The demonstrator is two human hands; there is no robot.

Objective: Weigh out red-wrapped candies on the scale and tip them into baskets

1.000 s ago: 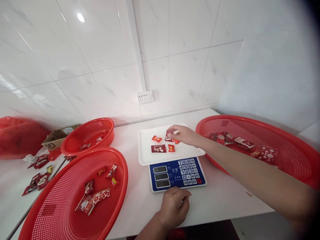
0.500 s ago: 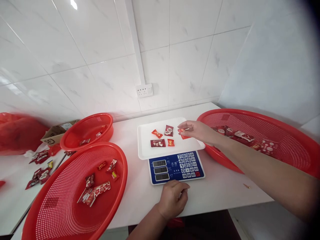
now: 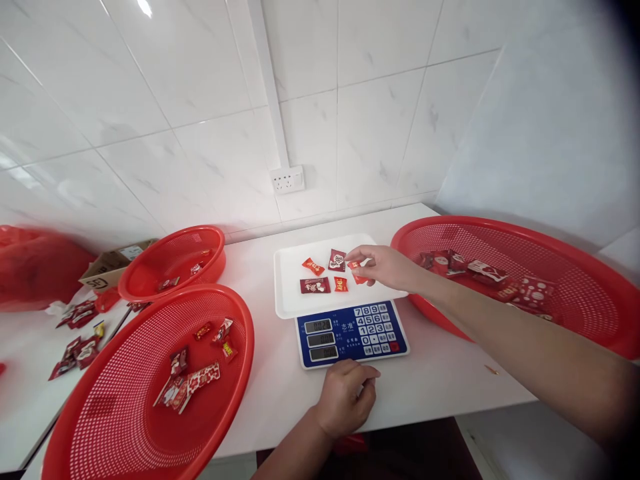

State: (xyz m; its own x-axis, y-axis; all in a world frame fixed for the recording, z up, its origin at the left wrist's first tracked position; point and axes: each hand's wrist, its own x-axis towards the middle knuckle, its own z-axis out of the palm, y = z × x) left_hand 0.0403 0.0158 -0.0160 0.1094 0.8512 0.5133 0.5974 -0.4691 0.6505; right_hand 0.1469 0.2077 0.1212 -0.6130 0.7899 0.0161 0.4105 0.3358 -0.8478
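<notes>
My right hand reaches over the white tray of a digital scale, its thumb and fingers pinched at a small red wrapped candy low on the tray surface. Beside it lie a dark red square packet, a dark red oblong packet and two small orange-red candies, one twist-wrapped and one squarer. Loosely curled into a fist, my left hand rests at the table's front edge, below the blue keypad panel; nothing shows in it.
A large red basket of wrapped sweets stands on the right. At left are a big red basket and a smaller red basket, each holding a few sweets. Loose packets, a cardboard box and a red bag lie farther left.
My right hand has moved slightly left and lower with the red candy, bringing it nearer the other sweets on the tray. My left hand stays in place.
</notes>
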